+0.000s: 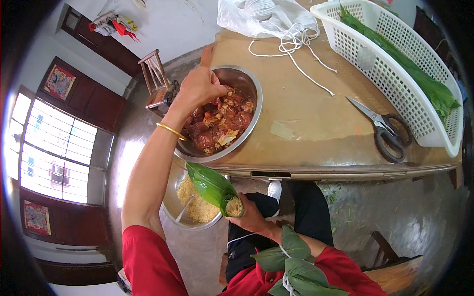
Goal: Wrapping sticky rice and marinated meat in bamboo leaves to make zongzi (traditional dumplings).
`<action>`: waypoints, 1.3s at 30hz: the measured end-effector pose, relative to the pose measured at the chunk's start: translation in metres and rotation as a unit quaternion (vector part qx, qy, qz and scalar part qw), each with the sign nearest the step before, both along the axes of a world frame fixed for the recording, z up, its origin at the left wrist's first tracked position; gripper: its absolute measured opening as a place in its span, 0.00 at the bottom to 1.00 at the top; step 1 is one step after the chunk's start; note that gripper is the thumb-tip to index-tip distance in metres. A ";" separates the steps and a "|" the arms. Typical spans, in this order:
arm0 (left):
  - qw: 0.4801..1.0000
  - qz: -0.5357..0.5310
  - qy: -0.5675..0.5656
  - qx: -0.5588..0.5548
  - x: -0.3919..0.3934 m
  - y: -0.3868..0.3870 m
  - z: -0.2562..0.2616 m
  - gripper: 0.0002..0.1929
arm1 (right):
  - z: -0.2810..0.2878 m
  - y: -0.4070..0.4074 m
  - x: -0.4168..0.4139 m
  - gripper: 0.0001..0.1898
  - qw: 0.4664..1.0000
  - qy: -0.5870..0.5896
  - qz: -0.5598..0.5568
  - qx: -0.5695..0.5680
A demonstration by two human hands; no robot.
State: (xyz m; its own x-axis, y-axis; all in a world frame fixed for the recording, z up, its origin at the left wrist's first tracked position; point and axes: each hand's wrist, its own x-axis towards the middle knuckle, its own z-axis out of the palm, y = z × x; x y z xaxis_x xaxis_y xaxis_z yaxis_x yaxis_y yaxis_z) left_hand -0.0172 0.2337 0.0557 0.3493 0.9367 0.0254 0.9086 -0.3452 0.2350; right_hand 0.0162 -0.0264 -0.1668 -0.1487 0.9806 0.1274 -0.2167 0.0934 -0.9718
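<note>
My left hand [203, 87], a gold-coloured bangle on its wrist, reaches over a steel bowl [258, 111] of sauced raw meat pieces [211, 127]. Its fingers are bent at the meat's upper edge; whether they grip a piece is hidden. Below the table edge, my right hand [250, 218] holds a green leaf cone [213, 185] with pale grain filling [233, 207] at its mouth. The leaf's long end points up and left. Under it, a second metal bowl [168, 214] contains yellowish grain [202, 209] and a spoon-like utensil.
Scissors [385, 129] lie on the table [307, 122] beside a white plastic basket [403, 74] holding long leaves [407, 61]. White string [292, 48] trails from a plastic bag [229, 18]. Several leaf-wrapped bundles [303, 272] tied with string are near my right forearm. A chair [153, 77] stands left.
</note>
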 end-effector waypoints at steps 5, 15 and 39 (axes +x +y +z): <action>0.998 -0.036 -0.042 0.018 -0.007 -0.005 -0.005 0.10 | 0.006 0.000 0.001 0.23 1.000 0.023 0.000 -0.015; 0.980 -0.044 -0.192 0.027 -0.025 -0.012 0.004 0.07 | 0.002 -0.011 -0.002 0.26 0.999 0.020 0.022 -0.020; 0.954 -0.021 -0.299 -0.018 -0.143 -0.271 -0.071 0.06 | 0.036 -0.020 -0.047 0.32 0.991 0.115 0.062 -0.029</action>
State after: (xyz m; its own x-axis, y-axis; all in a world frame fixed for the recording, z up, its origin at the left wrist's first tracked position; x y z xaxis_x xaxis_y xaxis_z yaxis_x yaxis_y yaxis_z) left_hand -0.1602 -0.0372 -0.0149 0.3204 0.9259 0.2004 0.5933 -0.3610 0.7195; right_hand -0.0309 -0.0461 -0.1306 -0.2431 0.9631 0.1154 -0.4392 -0.0032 -0.8984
